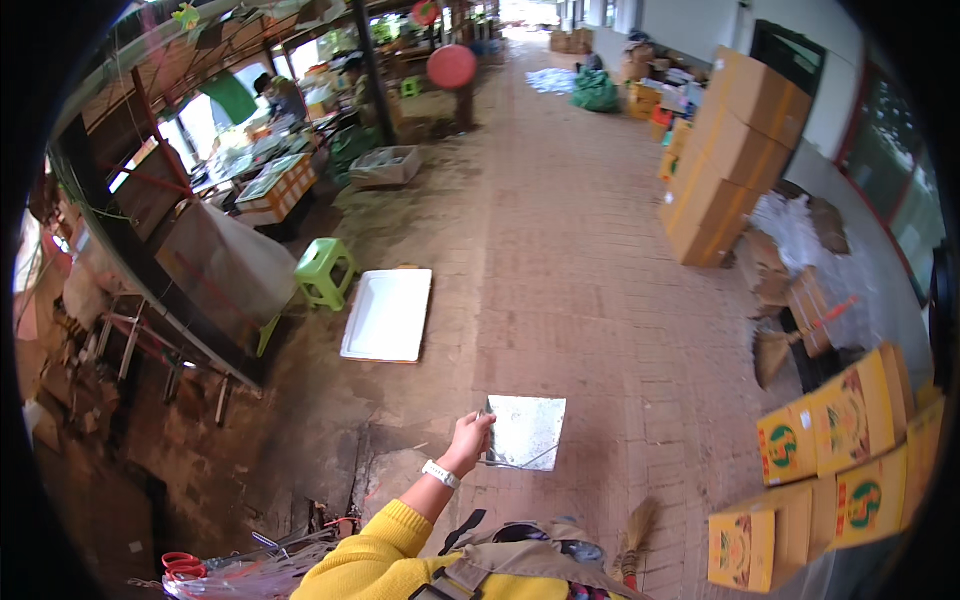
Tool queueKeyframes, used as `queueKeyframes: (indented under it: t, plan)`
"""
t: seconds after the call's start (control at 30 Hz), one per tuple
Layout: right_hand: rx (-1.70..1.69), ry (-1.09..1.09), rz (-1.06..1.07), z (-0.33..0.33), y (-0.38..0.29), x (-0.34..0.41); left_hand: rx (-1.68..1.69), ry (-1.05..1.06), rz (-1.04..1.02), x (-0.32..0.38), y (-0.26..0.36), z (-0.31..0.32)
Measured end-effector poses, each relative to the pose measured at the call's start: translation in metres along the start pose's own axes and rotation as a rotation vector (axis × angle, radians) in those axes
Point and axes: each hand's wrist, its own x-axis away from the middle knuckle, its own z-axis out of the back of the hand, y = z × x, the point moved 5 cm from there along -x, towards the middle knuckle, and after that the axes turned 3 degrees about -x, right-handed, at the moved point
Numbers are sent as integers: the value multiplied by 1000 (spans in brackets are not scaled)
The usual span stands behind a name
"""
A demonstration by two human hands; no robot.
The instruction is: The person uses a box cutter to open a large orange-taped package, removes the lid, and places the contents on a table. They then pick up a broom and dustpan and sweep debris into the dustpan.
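Observation:
My left hand [471,441], below a white wristband and a yellow sleeve, grips the edge of a metal dustpan [527,433]. The pan is a square of speckled silvery sheet metal with a thin wire or rod across its lower corner. It is held out above the brick paving, and no heap of rubbish shows on it. My right hand is out of view. At the bottom, right of my body, a straw broom [637,532] has its bristles showing and a red binding at the picture's edge; what holds it is hidden.
A white foam lid [388,315] lies on the ground beside a green plastic stool [326,272]. Yellow printed cartons [795,517] and a tall stack of brown boxes [731,157] line the right. Another broom [780,352] leans there. Red scissors [184,565] lie lower left. People sit farther off.

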Motion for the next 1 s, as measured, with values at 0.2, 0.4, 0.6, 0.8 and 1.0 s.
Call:
queueKeyframes:
  t: [0.2, 0.4, 0.6, 0.8, 1.0]
  plan:
    - [219, 12, -38, -79, -247, -66, 3, 152, -119, -135, 132, 32]
    - [543, 36, -196, -163, -492, -139, 23, 462, -199, -215, 280, 79]
    - [850, 145, -377, -269, -735, -197, 169, 682, -353, -278, 408, 121]
    - [887, 37, 47, -432, -966, -286, 251, 622, -386, -436, 534, 190]
    - [1000, 28, -7, -690, -1113, -194, 383, 686, -397, -529, 672, 268]
